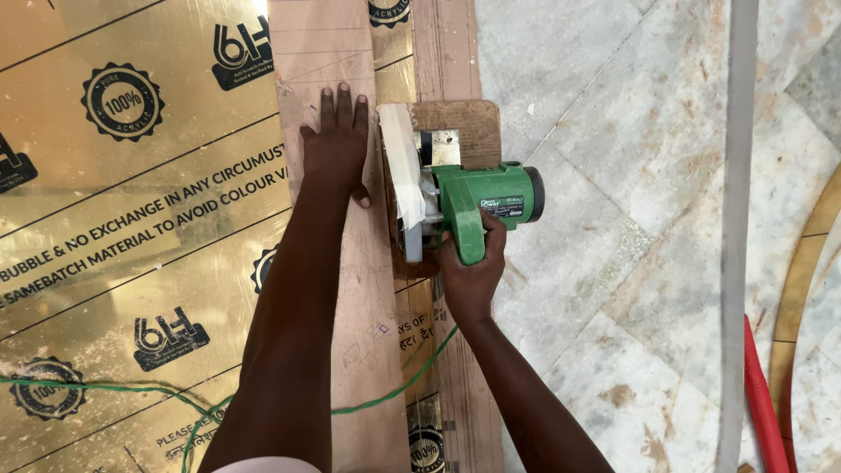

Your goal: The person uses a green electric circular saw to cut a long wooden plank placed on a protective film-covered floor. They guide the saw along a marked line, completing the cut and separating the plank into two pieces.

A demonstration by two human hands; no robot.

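Note:
My left hand (337, 144) lies flat, fingers spread, on a long brown plywood strip (368, 350) that rests lengthwise on a gold laminate sheet (131, 228). My right hand (471, 276) grips the handle of a green handheld circular saw (469, 201). The saw sits on the sheet just to the right of the strip, its base on a wooden block (464, 127). White tape covers the saw's guard beside my left thumb.
A green power cord (175, 396) trails across the sheet toward me. Marble floor (631, 175) fills the right side. A pale narrow strip (736, 228) runs lengthwise there, with a red pipe (760, 394) and a curved gold band (802, 289) at the far right.

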